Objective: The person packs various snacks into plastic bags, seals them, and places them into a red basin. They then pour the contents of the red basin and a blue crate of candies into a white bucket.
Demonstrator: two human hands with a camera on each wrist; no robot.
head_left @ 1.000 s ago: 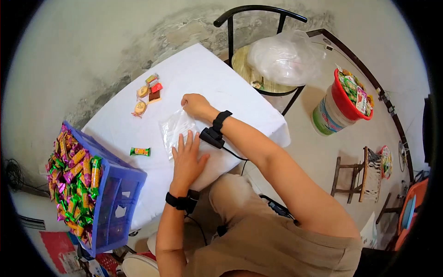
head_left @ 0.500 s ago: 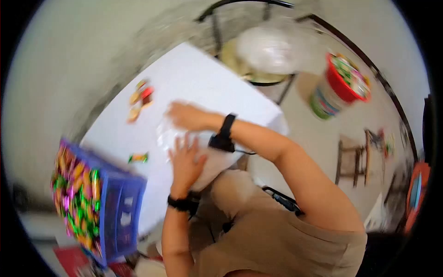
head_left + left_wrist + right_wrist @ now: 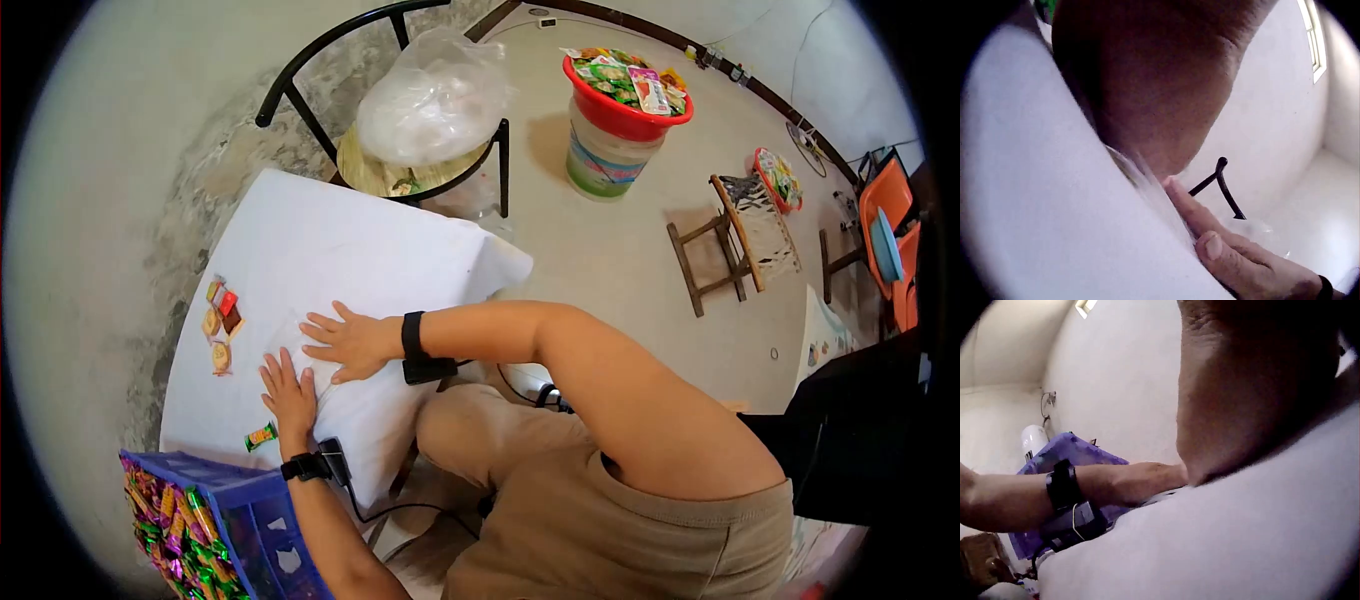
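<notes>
A clear plastic bag (image 3: 287,335) lies flat on the white-clothed table (image 3: 350,240), partly covered by both hands. Fingers spread, my right hand (image 3: 355,342) rests palm down over its right side. My left hand (image 3: 288,400) lies on its near edge with straight fingers. In the left wrist view the bag's thin film (image 3: 1163,203) shows under the palm, with the right hand (image 3: 1241,265) close beyond. Just left of my left hand is a green-wrapped snack bar (image 3: 261,436). Farther left sit several small wrapped snacks, among them a round biscuit (image 3: 221,356) and a red packet (image 3: 228,302).
A blue plastic crate (image 3: 262,515) full of wrapped bars stands at the near left, against the table. Behind the table, a chair (image 3: 310,115) holds a large clear bag (image 3: 435,105). A red basin (image 3: 625,118) of packets tops a bucket (image 3: 605,160). A wooden stool (image 3: 710,265) stands right.
My right hand has gone from curled at the bag's far edge to lying flat on it. The left hand stays spread on the bag. The head view has swung to the right.
</notes>
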